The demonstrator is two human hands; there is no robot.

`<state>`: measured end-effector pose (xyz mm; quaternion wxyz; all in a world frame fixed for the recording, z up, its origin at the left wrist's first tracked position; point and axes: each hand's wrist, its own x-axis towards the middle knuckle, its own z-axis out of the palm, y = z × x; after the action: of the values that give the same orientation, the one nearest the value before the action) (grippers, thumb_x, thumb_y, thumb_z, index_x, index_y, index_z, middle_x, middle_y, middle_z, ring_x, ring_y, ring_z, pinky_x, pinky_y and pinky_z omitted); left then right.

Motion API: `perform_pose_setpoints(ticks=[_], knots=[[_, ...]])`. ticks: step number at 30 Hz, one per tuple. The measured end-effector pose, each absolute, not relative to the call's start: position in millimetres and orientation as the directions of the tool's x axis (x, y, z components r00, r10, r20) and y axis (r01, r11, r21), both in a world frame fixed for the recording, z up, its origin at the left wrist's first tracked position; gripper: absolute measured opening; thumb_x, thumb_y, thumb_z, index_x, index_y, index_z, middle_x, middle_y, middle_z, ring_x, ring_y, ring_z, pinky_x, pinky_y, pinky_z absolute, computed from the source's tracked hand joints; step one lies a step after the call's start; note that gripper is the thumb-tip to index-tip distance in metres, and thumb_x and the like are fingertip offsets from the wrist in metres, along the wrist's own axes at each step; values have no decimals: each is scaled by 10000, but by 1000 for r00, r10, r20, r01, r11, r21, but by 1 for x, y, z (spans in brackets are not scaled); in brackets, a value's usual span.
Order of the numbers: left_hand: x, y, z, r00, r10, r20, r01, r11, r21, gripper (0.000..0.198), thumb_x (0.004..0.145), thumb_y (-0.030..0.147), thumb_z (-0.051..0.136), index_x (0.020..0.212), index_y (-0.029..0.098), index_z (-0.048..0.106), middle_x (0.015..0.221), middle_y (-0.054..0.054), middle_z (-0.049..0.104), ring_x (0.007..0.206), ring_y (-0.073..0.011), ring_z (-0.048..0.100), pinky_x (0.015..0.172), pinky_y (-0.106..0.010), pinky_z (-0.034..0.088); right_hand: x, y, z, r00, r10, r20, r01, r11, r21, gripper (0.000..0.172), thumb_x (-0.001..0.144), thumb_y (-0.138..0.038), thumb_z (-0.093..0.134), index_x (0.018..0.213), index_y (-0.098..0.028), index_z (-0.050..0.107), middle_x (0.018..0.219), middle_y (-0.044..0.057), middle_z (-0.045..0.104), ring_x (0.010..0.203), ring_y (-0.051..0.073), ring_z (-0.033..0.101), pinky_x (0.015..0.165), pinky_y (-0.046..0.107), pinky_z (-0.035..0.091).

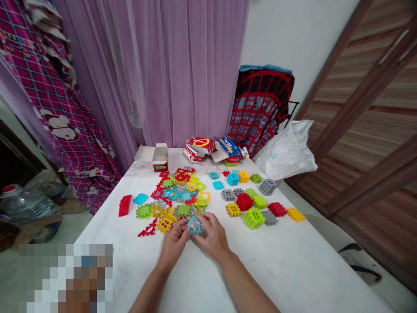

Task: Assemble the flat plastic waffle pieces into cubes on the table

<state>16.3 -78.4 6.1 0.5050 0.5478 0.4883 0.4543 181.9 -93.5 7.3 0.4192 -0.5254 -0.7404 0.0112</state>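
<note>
Both hands meet over the white table (pixel 293 269), near its middle. My left hand (pixel 173 245) and my right hand (pixel 211 237) pinch a small blue and grey interlocking plastic tile piece (pixel 194 225) between their fingertips. Just beyond the hands lies a heap of flat waffle tiles (pixel 177 195) in red, yellow, green and blue. To the right stand several assembled tile cubes (pixel 254 217) in green, red, yellow, grey and blue.
A red piece (pixel 125 205) lies at the left of the heap. Small cardboard boxes (pixel 202 148) and an open white box (pixel 156 156) sit at the table's far edge. A white plastic bag (pixel 286 152) rests at the far right. Purple curtains hang behind.
</note>
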Motion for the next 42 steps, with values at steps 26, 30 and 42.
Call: perform_pose_setpoints(ticks=[26,30,42], knots=[[20,-82,21,55,995,-80,9,80,997,443,637,535,698,904,183,669,549,45,592,496,-111,547,425,-205,398,181,-92,2,-90,831,549,758,415,-504,571,725,-240,714,1277,-213,572,1099,79,639,1006,232,629,877,350,537],[19,-81,22,60,994,-86,13,86,996,457,634,541,685,909,176,671,514,59,554,468,-104,514,415,-204,378,180,-93,2,-80,831,551,765,405,-500,557,736,-259,705,1276,-222,573,1098,76,638,1004,225,630,870,335,536],[21,-82,23,51,997,-66,12,65,998,366,637,495,666,842,192,677,642,13,653,570,-128,594,453,-213,439,181,-92,5,-97,829,551,771,412,-485,542,708,-227,699,1239,-219,592,1097,73,636,1006,222,628,877,339,543]])
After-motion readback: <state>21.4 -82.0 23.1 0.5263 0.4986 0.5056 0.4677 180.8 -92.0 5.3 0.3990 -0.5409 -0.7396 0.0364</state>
